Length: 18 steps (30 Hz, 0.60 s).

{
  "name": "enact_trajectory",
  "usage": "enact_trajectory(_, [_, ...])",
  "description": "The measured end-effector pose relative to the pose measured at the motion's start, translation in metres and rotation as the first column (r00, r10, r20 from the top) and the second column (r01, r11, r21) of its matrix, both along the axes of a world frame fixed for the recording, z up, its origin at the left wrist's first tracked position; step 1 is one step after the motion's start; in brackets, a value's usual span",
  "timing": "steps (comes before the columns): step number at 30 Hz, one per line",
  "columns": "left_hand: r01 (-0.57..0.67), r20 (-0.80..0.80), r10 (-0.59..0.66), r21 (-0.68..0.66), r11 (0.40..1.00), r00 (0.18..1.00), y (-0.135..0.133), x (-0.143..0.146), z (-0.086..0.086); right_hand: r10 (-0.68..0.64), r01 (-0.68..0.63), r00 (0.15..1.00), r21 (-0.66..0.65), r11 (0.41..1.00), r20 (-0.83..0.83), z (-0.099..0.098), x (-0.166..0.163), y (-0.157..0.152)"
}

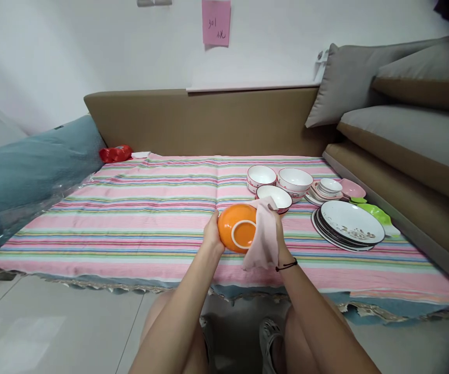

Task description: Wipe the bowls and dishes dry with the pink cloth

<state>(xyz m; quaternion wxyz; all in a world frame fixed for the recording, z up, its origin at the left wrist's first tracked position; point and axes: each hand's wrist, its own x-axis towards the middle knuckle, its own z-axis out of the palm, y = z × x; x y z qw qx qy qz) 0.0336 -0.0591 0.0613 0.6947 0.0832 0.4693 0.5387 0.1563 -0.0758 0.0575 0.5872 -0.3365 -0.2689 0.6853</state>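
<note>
An orange bowl (229, 221) is held in the air over the striped cloth, its white-ringed base turned toward me. My left hand (212, 234) grips the bowl's left side, fingers wrapped behind it. My right hand (281, 236) is closed on a pale pink cloth (265, 236), which lies against the bowl's right side and hangs down. Most of the right fingers are hidden by the cloth. Just behind the cloth stands a white bowl with a dark rim (274, 196).
Two white bowl stacks with red rims, a left one (261, 175) and a right one (295, 179), stand behind. Plates (351, 221), small dishes (328, 187) and a green dish (376, 213) sit right, beside piled cushions (407, 140). A red package (116, 154) lies far left on the striped cloth (162, 208).
</note>
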Motion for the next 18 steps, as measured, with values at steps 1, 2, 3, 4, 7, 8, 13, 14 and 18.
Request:
enact_trajectory(1, [-0.008, 0.084, 0.01, -0.021, 1.0, 0.996, 0.001, 0.0, 0.0, -0.06, 0.054, 0.996, 0.092, 0.994, 0.065, -0.003, -0.004, 0.001])
enact_trajectory(2, [-0.013, 0.159, 0.019, -0.037, 0.999, 0.987, 0.002, 0.0, 0.0, -0.145, 0.119, 0.98, 0.19, 0.975, 0.133, -0.007, -0.009, 0.001])
enact_trajectory(3, [-0.021, 0.216, 0.033, -0.055, 0.998, 0.976, 0.004, -0.001, -0.001, -0.247, 0.182, 0.947, 0.289, 0.94, 0.206, -0.013, -0.014, 0.001])
enact_trajectory(4, [-0.035, 0.25, 0.052, -0.074, 0.997, 0.967, 0.006, -0.002, -0.001, -0.351, 0.227, 0.892, 0.389, 0.893, 0.284, -0.02, -0.019, 0.0])
enact_trajectory(7, [-0.114, 0.224, 0.134, -0.098, 0.989, 0.965, 0.012, -0.007, -0.002, -0.534, 0.132, 0.671, 0.626, 0.769, 0.514, -0.039, -0.033, -0.006])
enact_trajectory(8, [-0.142, 0.196, 0.157, -0.09, 0.986, 0.968, 0.014, -0.008, -0.002, -0.563, 0.059, 0.598, 0.669, 0.741, 0.57, -0.043, -0.037, -0.008])
enact_trajectory(13, [-0.216, 0.037, 0.219, -0.077, 0.973, 0.975, 0.014, -0.012, 0.0, -0.641, -0.046, 0.426, 0.723, 0.689, 0.638, -0.042, -0.041, -0.007])
enact_trajectory(14, [-0.241, -0.002, 0.241, -0.065, 0.968, 0.97, 0.011, -0.011, 0.001, -0.637, -0.008, 0.443, 0.713, 0.701, 0.63, -0.039, -0.039, -0.005])
enact_trajectory(18, [-0.282, -0.177, 0.29, 0.072, 0.957, 0.94, -0.008, -0.007, 0.004, -0.597, 0.126, 0.57, 0.658, 0.743, 0.565, -0.027, -0.027, 0.002])
